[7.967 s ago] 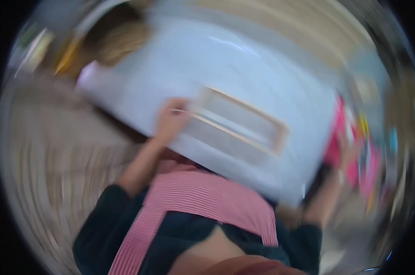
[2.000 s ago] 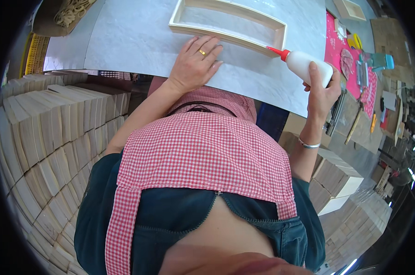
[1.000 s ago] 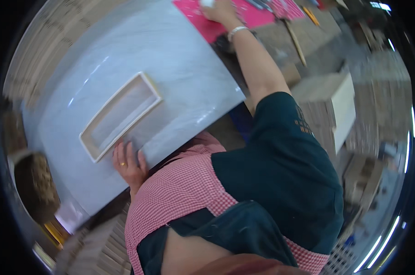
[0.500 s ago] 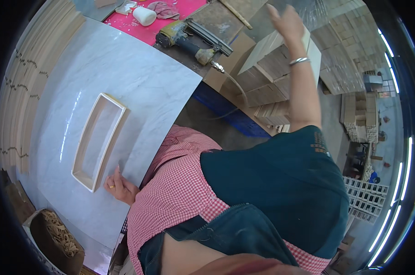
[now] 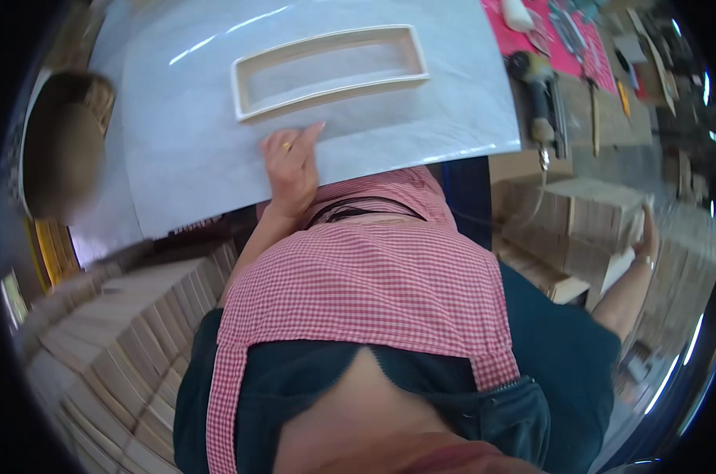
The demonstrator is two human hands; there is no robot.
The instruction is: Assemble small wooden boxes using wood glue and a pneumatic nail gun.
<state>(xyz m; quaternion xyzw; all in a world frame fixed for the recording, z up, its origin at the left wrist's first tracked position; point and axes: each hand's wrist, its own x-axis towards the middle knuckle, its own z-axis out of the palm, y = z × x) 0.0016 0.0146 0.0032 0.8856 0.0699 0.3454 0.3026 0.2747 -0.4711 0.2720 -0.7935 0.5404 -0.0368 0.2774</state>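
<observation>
A long, shallow rectangular wooden frame lies flat on the pale marble-patterned tabletop. My left hand rests at the table's near edge, just short of the frame and not touching it. Its thumb points out and the fingers are loosely bent, with nothing visible in them. Far to the right, my right arm is stretched out. My right hand is at the outer corner of a stack of pale wooden pieces. Blur and the stack's edge obscure its fingers, so any grip is unclear.
Right of the tabletop lies a nail gun with an air hose. Beyond it are a pink sheet, a white bottle and a wooden stick. A bin stands at left; wood stacks fill the lower left.
The view has swung, so the tabletop now lies across the top. My right hand has come down from above to the stack's outer corner. My left hand stays near the frame.
</observation>
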